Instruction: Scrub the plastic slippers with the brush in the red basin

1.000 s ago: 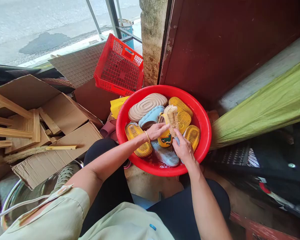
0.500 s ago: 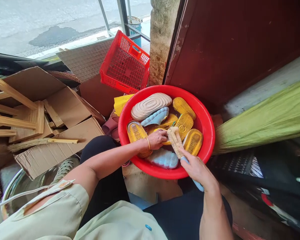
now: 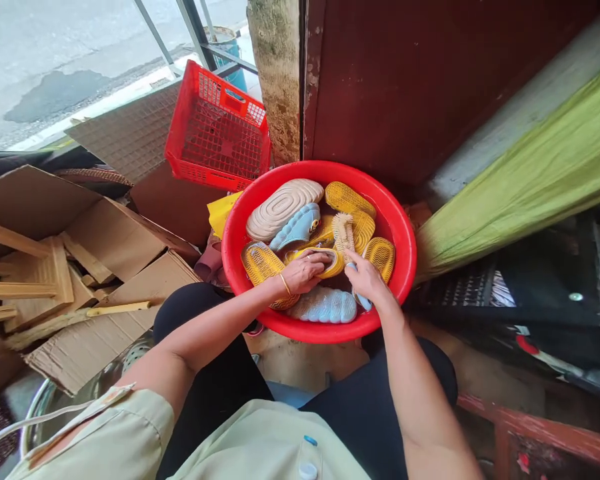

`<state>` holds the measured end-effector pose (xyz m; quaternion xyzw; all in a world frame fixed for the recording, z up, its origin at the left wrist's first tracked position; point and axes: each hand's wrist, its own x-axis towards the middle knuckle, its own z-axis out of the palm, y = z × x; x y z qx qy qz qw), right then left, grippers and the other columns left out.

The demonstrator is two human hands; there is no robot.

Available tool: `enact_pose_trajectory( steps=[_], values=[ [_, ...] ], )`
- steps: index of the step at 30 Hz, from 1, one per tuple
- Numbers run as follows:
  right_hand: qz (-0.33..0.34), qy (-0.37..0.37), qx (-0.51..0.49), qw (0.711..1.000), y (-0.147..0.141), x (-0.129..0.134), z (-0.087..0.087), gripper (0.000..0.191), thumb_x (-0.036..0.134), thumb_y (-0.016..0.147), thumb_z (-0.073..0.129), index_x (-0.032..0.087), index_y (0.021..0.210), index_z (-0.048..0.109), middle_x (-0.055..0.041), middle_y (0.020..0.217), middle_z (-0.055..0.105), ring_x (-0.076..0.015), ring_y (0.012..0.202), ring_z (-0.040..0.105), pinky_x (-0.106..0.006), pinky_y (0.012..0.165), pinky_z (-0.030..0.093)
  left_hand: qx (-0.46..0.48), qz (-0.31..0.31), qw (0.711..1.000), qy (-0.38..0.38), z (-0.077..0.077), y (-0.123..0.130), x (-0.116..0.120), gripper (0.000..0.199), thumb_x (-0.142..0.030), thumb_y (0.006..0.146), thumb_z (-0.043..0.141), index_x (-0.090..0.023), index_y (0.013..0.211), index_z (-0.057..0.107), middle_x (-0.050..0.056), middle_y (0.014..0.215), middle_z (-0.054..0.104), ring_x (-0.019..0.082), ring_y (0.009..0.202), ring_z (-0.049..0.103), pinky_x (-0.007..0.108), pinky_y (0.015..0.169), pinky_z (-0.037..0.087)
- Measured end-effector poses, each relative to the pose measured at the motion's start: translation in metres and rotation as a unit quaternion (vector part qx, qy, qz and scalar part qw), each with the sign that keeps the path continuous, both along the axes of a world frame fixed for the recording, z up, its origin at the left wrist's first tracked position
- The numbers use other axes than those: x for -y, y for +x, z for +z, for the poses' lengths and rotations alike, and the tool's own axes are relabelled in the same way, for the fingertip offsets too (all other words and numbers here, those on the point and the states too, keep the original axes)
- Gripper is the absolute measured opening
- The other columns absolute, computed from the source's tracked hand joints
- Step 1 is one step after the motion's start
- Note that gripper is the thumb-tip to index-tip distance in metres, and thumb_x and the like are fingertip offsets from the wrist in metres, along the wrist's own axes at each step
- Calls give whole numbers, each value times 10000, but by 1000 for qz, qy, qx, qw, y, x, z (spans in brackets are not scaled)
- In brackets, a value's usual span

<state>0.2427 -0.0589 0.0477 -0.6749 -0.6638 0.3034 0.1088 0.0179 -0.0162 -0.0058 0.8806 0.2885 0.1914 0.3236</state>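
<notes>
A red plastic basin [image 3: 407, 257] stands between my knees, holding water and several slippers. My left hand [image 3: 303, 273], with a bangle at its wrist, is closed on a yellow slipper [image 3: 337, 265] in the middle. My right hand [image 3: 367, 279] grips the light blue handle of a scrub brush [image 3: 343, 233]; its pale bristly head is just beyond the slipper's right end. Around them lie a beige slipper [image 3: 283, 208], a light blue slipper [image 3: 296, 227], another light blue one [image 3: 327, 307] nearest me, and yellow slippers with patterned soles [image 3: 350, 198].
A tilted red crate [image 3: 220, 137] is behind the basin at the left. Opened cardboard boxes [image 3: 120, 233] and a wooden stool [image 3: 30, 273] crowd the left side. A dark red door [image 3: 405, 80] rises behind; green cloth [image 3: 520, 173] hangs at the right.
My view has shifted, so the surroundings appear further left. The brush head has moved away from me, and the held yellow slipper now shows its opening. Both hands keep their grips.
</notes>
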Motion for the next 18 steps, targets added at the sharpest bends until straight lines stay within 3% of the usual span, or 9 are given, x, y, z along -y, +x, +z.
enact_pose_trajectory(
  steps=[4,6,8,14,18],
  values=[
    [64,-40,19,997,-16,27,-4,630,262,931,510,228,1560,526,-85,1135,798,-268,1022,742,-318,889,542,-35,132,990,-15,2,-6,-13,117,-219,826,692,-205,793,580,167,1325,638,295,1247,601,416,1088,449],
    [83,-67,48,993,-19,39,-5,652,280,942,498,230,1592,479,-103,1067,808,-300,987,750,-346,846,546,-79,185,979,-11,3,-7,-18,134,-281,864,678,-184,933,616,182,1279,638,308,1179,617,419,1013,477],
    [81,-81,62,991,-16,41,-6,651,299,949,493,235,1597,470,-104,1000,810,-313,935,750,-363,814,544,-128,224,966,-5,3,-4,-22,270,-346,902,663,-154,1086,618,195,1258,635,330,1160,614,433,967,480],
    [18,-74,13,997,10,28,1,539,314,921,544,219,1442,643,-59,889,782,-248,860,720,-333,812,539,-230,253,939,18,-1,9,-25,416,-438,909,693,-165,1210,603,180,1302,619,354,1220,583,434,955,463],
    [-53,-116,-87,988,30,37,20,585,338,900,571,217,1471,606,-5,707,718,-189,626,671,-278,617,527,-249,226,941,29,0,12,-19,356,-406,931,656,-170,1195,614,177,1317,613,341,1198,599,422,945,463]
  ],
)
